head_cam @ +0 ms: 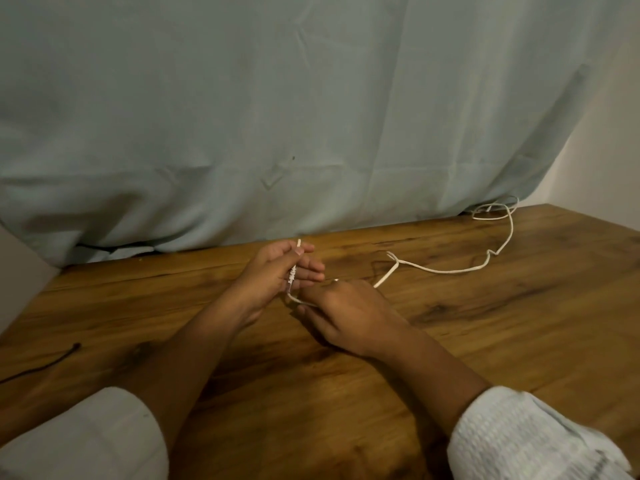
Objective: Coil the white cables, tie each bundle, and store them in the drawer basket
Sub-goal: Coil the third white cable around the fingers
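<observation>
Left hand is pinching the cable near its plug end, thumb on top, other fingers loosely spread; the tip sticks up past the fingers. Right hand is palm down over the next stretch, fingers curled on it, so it's gripped too, though the contact is mostly hidden. Cable is white, thin, uncoiled: it sags in a short bend between the hands, then snakes right across the table to a loose loop by the sheet. Dark cord lies at the left edge.
</observation>
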{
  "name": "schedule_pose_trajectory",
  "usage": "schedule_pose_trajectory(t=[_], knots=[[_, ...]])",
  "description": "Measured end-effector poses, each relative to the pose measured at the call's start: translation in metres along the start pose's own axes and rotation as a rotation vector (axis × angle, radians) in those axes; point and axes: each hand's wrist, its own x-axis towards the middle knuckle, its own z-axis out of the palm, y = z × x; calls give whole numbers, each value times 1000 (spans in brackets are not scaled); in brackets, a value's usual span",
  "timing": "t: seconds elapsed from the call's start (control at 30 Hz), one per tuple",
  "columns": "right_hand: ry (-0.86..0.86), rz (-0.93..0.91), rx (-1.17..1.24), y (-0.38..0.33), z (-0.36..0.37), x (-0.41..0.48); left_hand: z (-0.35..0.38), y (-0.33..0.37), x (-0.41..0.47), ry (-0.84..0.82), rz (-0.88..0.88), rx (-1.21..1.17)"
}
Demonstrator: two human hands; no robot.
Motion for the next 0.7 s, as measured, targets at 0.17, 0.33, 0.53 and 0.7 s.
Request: schedule_pose_trajectory(t=[0.17, 0.33, 0.53, 0.7], knots=[[78, 24, 40, 6, -6, 1, -3, -7, -2, -31, -5, 204], [90, 56, 97, 8, -4, 1, 4, -8, -4, -53, -27, 84], [77, 79, 147, 8, -3, 0, 3, -12, -5, -55, -3, 132], [186, 157, 155, 15, -8, -1, 7, -11, -9, -137, -6, 251]])
